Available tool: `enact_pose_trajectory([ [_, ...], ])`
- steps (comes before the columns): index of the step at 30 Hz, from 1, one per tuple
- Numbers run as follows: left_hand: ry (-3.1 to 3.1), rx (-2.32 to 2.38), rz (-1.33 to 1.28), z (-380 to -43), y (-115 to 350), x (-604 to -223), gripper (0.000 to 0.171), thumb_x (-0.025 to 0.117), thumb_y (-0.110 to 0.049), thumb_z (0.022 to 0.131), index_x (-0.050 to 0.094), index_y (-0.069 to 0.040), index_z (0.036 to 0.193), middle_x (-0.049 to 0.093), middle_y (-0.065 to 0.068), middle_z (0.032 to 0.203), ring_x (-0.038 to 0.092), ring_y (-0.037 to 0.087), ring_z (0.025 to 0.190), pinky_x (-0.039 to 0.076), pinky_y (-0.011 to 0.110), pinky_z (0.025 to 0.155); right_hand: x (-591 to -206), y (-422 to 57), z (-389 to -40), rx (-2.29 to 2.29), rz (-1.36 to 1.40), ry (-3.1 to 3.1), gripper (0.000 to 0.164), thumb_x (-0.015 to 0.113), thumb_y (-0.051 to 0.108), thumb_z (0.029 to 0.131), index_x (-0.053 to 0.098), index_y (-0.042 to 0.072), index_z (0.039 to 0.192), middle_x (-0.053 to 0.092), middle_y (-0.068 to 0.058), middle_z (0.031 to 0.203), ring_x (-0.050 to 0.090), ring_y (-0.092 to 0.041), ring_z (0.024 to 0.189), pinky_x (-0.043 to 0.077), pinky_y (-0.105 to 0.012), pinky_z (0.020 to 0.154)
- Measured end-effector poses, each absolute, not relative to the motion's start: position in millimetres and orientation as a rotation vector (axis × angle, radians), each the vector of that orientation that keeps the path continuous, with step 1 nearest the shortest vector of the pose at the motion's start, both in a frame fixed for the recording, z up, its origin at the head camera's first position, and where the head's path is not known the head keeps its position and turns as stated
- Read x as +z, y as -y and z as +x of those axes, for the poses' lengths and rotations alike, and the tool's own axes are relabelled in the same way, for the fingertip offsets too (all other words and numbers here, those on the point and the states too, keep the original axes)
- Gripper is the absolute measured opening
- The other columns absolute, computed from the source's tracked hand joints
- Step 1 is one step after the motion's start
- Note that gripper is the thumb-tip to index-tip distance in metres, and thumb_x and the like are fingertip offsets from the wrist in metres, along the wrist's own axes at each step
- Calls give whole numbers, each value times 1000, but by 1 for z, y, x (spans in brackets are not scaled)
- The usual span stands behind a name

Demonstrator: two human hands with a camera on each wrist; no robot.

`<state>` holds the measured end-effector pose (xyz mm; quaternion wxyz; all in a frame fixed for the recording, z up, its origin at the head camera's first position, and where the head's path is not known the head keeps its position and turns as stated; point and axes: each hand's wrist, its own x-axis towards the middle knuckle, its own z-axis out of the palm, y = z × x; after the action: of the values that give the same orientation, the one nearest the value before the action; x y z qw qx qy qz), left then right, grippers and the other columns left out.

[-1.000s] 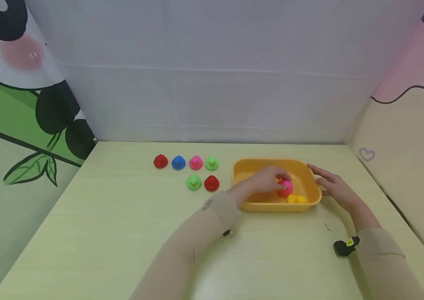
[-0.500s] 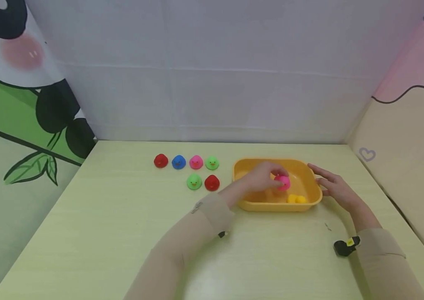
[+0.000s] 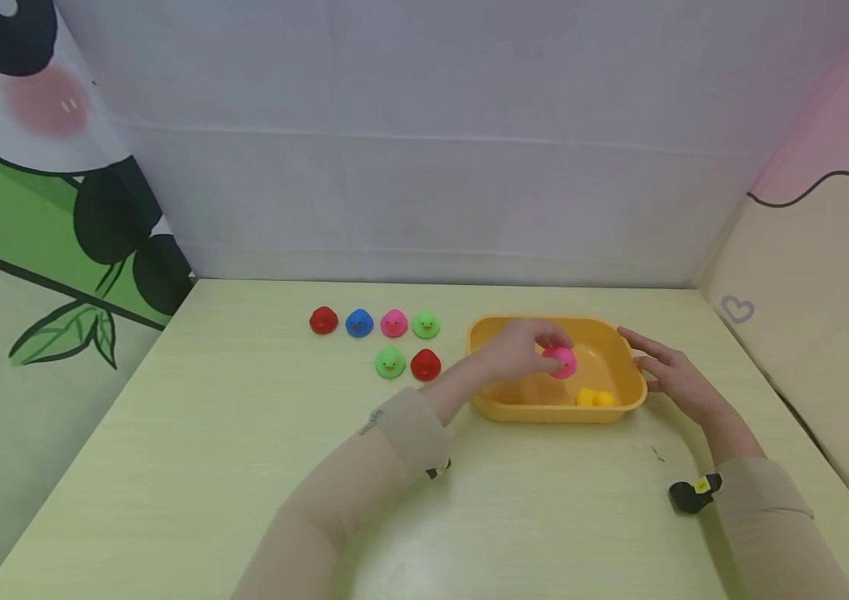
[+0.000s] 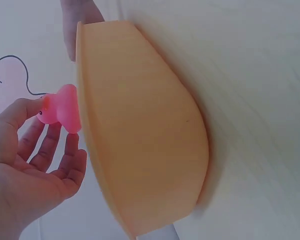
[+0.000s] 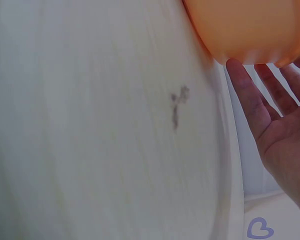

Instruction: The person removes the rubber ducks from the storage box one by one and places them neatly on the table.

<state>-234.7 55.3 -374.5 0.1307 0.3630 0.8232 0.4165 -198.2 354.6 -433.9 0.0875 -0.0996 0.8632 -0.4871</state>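
Note:
My left hand (image 3: 521, 350) pinches a pink rubber duck (image 3: 562, 362) by its head, over the yellow tray (image 3: 559, 412). In the left wrist view the duck (image 4: 65, 109) shows at the level of the tray's rim, between thumb and fingers. A yellow rubber duck (image 3: 595, 397) lies inside the tray near its front wall. My right hand (image 3: 675, 375) rests its fairly straight fingers against the tray's right end; in the right wrist view the fingertips (image 5: 236, 67) meet the tray's outer wall (image 5: 255, 35).
Left of the tray, a back row holds red (image 3: 323, 321), blue (image 3: 359, 323), pink (image 3: 394, 323) and green (image 3: 426, 325) ducks. In front of them sit another green duck (image 3: 390, 362) and a red one (image 3: 426, 365). Printed cloth walls (image 3: 424, 208) enclose the table.
The left hand has lifted the pink duck off the tray's floor area and moved slightly left and away from me. The right hand has stayed at the tray's end.

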Motion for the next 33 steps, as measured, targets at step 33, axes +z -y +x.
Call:
enact_pose_trajectory([
  [33, -2558, 1471, 913, -203, 27, -328, 28, 73, -24, 82, 67, -20, 109, 64, -11, 105, 54, 7, 100, 48, 34, 87, -438, -356, -200, -1426, -285, -2584, 52, 39, 34, 102, 24, 24, 150, 20, -8, 157, 40, -5, 124, 52, -28, 83],
])
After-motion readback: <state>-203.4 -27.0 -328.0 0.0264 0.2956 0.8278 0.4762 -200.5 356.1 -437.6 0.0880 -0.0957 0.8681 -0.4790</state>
